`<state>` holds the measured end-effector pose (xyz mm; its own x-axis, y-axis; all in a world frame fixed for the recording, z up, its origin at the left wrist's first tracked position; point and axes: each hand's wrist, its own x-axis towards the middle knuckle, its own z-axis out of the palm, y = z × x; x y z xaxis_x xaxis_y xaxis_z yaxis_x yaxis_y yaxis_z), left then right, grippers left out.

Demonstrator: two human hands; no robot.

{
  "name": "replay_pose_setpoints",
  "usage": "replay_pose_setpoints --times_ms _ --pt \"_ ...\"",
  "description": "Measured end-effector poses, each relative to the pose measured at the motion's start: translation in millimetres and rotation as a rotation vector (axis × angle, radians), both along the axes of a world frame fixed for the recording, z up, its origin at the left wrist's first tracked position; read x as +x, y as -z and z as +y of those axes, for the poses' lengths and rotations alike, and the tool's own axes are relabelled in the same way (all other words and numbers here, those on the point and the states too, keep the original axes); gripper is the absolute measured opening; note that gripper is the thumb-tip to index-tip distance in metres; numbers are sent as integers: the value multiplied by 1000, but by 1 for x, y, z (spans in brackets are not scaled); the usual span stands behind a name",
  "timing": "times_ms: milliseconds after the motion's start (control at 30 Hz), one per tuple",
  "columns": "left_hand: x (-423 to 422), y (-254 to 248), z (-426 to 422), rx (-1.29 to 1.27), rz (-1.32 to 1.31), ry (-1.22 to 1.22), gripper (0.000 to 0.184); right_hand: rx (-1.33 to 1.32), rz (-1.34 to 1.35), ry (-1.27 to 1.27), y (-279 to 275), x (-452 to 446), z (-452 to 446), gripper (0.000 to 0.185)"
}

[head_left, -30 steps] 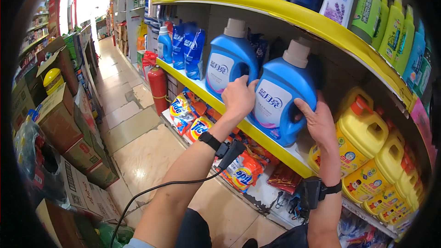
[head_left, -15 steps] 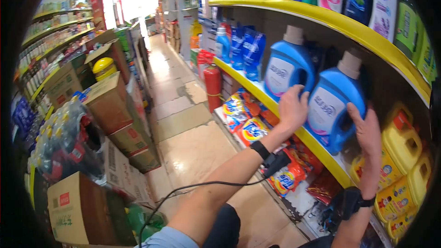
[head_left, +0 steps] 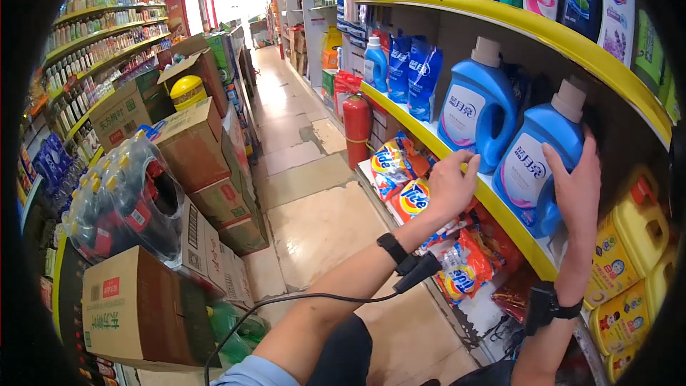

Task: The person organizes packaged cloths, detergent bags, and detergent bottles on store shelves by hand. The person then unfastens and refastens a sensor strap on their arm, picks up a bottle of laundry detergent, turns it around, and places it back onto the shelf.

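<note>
Two blue laundry detergent bottles with beige caps stand side by side on a yellow-edged shelf: a left detergent bottle (head_left: 461, 111) and a right detergent bottle (head_left: 525, 164). My right hand (head_left: 577, 189) grips the right bottle from its right side, thumb on the front near the handle and fingers reaching round behind, partly hidden. In front of the shelf edge, below the left bottle, is my left hand (head_left: 451, 187). Its fingers are loosely bent, a little apart, with nothing visible in them. Both wrists wear black straps with small devices.
Blue refill pouches (head_left: 421, 78) and a smaller blue bottle (head_left: 375, 64) share the shelf. Tide bags (head_left: 461, 271) lie below, near a red fire extinguisher (head_left: 356, 129). Yellow jugs (head_left: 622, 243) stand at right. Cardboard boxes (head_left: 114, 300) and wrapped drink bottles (head_left: 128, 200) line the aisle's left side.
My left hand has drawn back from between the bottles to below the left one. My right hand has shifted further round the right bottle's side. The view has shifted slightly.
</note>
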<state>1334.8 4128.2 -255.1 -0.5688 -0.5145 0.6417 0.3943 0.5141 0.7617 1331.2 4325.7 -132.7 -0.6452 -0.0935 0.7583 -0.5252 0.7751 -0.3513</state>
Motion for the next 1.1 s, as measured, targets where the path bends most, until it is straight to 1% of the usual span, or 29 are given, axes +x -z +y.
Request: replay_pose_setpoints --times_ms 200,267,300,333,367,433,500,567,600,633,700,767,833,900,967,1000,1033,1100 --pt "17 5 -5 -22 -47 -28 31 24 67 87 5 2 -13 77" --pt "21 9 -11 -14 -109 1 33 20 80 93 7 1 -17 77" --pt "24 10 -15 -16 -112 -28 33 25 148 158 12 -3 -20 77" --pt "27 10 -20 -42 -173 -2 34 27 212 213 18 -5 -25 78" --pt "32 10 -27 -63 -236 15 35 14 270 182 22 -6 -25 72" --pt "36 13 -35 -58 -251 7 36 -50 471 13 27 0 -30 60" --pt "37 19 -42 -52 -259 -16 37 -49 448 -123 25 30 -49 40" --pt "38 31 -48 -53 -300 -48 37 -66 338 -369 31 49 -68 31" --pt "39 37 -50 6 -360 -57 38 -96 284 -512 38 53 -78 25" --pt "39 47 -55 -14 -395 -63 38 -80 199 -589 48 52 -88 25" --pt "46 63 -59 61 -505 -83 39 -103 -5 -736 80 45 -105 23" --pt "50 91 -64 88 -536 -121 39 -124 -357 -835 121 32 -116 22" --pt "53 128 -78 116 -576 -138 39 21 -105 -829 178 19 -121 22" --pt "53 174 -89 131 -642 -174 36 107 -212 -820 211 17 -125 19" --pt "59 199 -102 315 -733 -85 38 140 -320 -860 253 3 -130 22" --pt "54 222 -115 388 -745 -66 40 169 -343 -858 263 4 -131 25" --pt "61 218 -118 351 -826 -81 42 281 -385 -829 270 4 -131 27" --pt "76 204 -126 131 -974 -100 47 508 -503 -772 264 10 -134 30"
